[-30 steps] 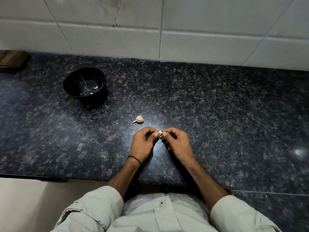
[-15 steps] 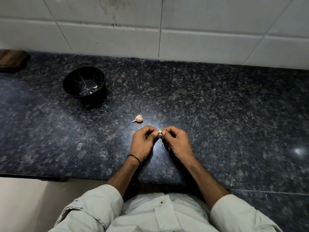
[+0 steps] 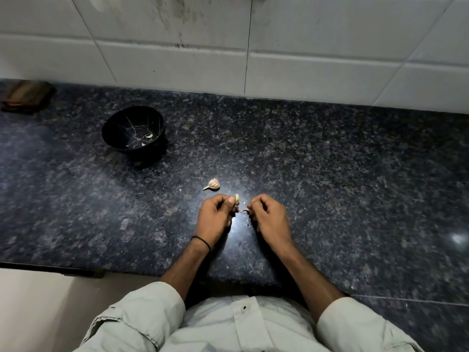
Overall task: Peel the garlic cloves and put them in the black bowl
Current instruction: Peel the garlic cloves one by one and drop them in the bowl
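Two hands work low over the counter point(image 3: 330, 174) in the head view, near each other but not touching. The left hand point(image 3: 215, 217) has its grip closed on a clove point(image 3: 237, 197), pinched between thumb and fingers. The clove's pale, bare tip stands above the thumb, and its long axis runs roughly upright, pointing away from the person toward the wall. The right hand point(image 3: 269, 219) is curled as well and seems to pinch a dark shred of skin point(image 3: 245, 211); the shred is too small to be sure.

I judge the peeling of this clove nearly done. Next, the right hand must shed the skin and the left must carry the clove up and left to the bowl point(image 3: 107, 138), which sits well apart and already holds a few peeled cloves point(image 3: 149, 135).

A spare clove point(image 3: 212, 184) lies on the counter just beyond the left hand, still in its skin. It lies crosswise, with its thin tail pointing left.
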`<action>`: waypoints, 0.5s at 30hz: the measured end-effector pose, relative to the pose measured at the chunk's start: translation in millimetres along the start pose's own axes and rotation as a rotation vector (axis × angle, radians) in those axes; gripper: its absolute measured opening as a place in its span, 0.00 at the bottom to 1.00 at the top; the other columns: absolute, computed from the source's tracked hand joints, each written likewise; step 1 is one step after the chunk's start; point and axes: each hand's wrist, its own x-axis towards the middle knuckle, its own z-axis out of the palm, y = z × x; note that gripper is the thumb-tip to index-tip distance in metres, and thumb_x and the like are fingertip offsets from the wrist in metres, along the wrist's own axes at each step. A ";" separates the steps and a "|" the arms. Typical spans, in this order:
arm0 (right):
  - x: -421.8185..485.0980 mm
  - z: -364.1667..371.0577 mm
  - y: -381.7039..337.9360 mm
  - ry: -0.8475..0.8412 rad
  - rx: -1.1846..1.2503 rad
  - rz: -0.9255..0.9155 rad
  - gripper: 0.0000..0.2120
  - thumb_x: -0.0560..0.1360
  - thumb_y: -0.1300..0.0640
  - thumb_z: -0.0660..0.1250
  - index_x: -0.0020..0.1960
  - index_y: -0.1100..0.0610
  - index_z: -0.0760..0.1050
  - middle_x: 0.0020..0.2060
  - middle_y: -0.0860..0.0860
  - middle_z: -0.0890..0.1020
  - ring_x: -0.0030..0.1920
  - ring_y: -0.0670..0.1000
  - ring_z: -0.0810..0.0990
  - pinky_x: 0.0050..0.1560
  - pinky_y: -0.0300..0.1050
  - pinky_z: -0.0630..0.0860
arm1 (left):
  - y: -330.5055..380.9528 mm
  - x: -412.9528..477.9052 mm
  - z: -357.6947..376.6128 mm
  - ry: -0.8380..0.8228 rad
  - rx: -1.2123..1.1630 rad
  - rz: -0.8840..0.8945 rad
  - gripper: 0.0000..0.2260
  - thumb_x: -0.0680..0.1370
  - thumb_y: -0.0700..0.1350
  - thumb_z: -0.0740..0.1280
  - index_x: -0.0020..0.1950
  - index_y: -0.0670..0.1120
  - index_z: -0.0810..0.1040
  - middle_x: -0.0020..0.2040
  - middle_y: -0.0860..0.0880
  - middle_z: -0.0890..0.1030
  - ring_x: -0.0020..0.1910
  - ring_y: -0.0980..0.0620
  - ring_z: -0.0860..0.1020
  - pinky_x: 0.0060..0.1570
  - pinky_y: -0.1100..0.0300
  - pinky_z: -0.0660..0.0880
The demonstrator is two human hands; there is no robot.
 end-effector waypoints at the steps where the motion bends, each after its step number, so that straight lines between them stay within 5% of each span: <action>1: 0.5 0.7 -1.1 0.009 -0.040 -0.016 0.12 0.80 0.53 0.66 0.38 0.54 0.77 0.29 0.48 0.79 0.29 0.44 0.73 0.33 0.44 0.71 | 2.2 -2.1 -1.2 0.016 -0.029 -0.006 0.11 0.82 0.40 0.64 0.44 0.35 0.79 0.27 0.49 0.75 0.23 0.57 0.68 0.25 0.64 0.65; 6: 5.2 0.2 -3.0 -0.017 -0.199 -0.079 0.06 0.78 0.55 0.70 0.43 0.55 0.78 0.35 0.46 0.81 0.35 0.40 0.76 0.36 0.34 0.68 | 6.8 -4.4 -21.0 0.193 0.058 0.070 0.04 0.78 0.38 0.70 0.47 0.38 0.82 0.36 0.51 0.82 0.31 0.64 0.77 0.37 0.69 0.73; 9: 3.4 -0.5 -2.3 -0.035 -0.235 -0.175 0.04 0.78 0.64 0.67 0.48 0.57 0.78 0.42 0.50 0.81 0.41 0.44 0.76 0.41 0.29 0.68 | -2.0 1.8 -42.0 0.313 0.251 0.116 0.02 0.77 0.42 0.72 0.44 0.46 0.82 0.40 0.52 0.83 0.40 0.57 0.80 0.45 0.64 0.75; 15: 3.3 -0.2 -1.8 -0.017 -0.422 -0.425 0.15 0.76 0.74 0.60 0.56 0.63 0.81 0.52 0.53 0.78 0.53 0.51 0.73 0.54 0.21 0.62 | -10.2 2.4 -51.9 0.342 0.442 0.213 0.03 0.76 0.37 0.70 0.47 0.44 0.81 0.44 0.45 0.81 0.37 0.59 0.73 0.38 0.75 0.67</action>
